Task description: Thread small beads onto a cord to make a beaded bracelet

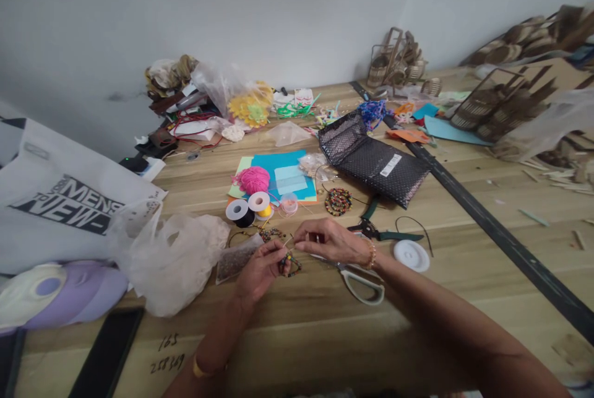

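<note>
Nearest me, my left hand (260, 269) has thumb and fingers pinched together on a beaded strand (292, 267), which hangs just under the fingertips, above the table (269, 348). My right hand (330, 241) meets it from the other side, its fingertips closed on a thin pale cord (288, 241) that shows between the two. I take this step to be working the cord's end at the strand; the next move, I'd judge, calls for a steady left hold and a fine, light pull with the right. The strand is a loose loop of small, round, dark beads with yellow and green ones among them; my fingers hide part, so I cannot tell if it is joined. Beyond lie the black spool (242, 217), the coiled beads (338, 201) and, farther off, pink yarn (254, 180).
</note>
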`<state>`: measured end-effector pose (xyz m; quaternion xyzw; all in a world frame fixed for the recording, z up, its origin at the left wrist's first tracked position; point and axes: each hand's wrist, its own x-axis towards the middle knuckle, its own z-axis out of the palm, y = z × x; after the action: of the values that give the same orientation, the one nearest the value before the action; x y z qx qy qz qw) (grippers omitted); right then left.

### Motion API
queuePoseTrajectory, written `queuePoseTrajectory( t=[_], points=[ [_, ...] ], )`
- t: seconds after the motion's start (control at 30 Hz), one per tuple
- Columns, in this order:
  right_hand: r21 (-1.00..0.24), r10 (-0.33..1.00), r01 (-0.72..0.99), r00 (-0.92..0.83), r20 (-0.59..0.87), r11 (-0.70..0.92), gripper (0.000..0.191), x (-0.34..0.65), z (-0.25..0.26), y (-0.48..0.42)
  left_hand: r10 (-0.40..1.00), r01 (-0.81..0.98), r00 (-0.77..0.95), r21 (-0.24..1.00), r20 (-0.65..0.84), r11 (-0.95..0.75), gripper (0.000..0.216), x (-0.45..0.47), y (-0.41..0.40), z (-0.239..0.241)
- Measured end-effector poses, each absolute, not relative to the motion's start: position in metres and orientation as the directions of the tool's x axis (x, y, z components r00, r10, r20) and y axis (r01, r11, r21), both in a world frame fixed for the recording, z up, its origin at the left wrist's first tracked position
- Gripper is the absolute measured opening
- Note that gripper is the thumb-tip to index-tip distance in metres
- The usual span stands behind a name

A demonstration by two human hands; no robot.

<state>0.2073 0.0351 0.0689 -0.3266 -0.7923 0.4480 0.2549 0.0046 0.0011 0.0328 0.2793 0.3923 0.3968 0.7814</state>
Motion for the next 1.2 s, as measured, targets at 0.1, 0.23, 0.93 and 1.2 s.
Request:
queuePoseTrajectory(
  t=[0.1, 0.23, 0.93, 1.2],
  points=[
    [-0.849, 0.714, 0.286, -0.685, 0.143, 0.444, 0.023, 0.206, 0.065, 0.034, 0.839, -0.401, 0.362, 0.744, -0.407, 0.534, 0.026, 0.007, 0.001, 0.035],
    [-0.857, 0.732, 0.281, -0.665, 0.15, 0.431, 0.022, 0.203, 0.058, 0.035, 0.82, -0.388, 0.382, 0.731, -0.426, 0.561, 0.024, 0.007, 0.001, 0.036],
    [-0.995, 0.792, 0.081, -0.604, -0.091, -0.052, 0.038, 0.193, 0.042, 0.033, 0.923, -0.186, 0.272, 0.926, -0.273, 0.329, 0.028, 0.01, 0.001, 0.034],
    [-0.974, 0.749, 0.002, -0.639, -0.175, -0.226, 0.053, 0.191, 0.034, 0.041, 0.871, -0.369, 0.331, 0.8, -0.363, 0.474, 0.025, 0.006, 0.004, 0.034]
  ],
)
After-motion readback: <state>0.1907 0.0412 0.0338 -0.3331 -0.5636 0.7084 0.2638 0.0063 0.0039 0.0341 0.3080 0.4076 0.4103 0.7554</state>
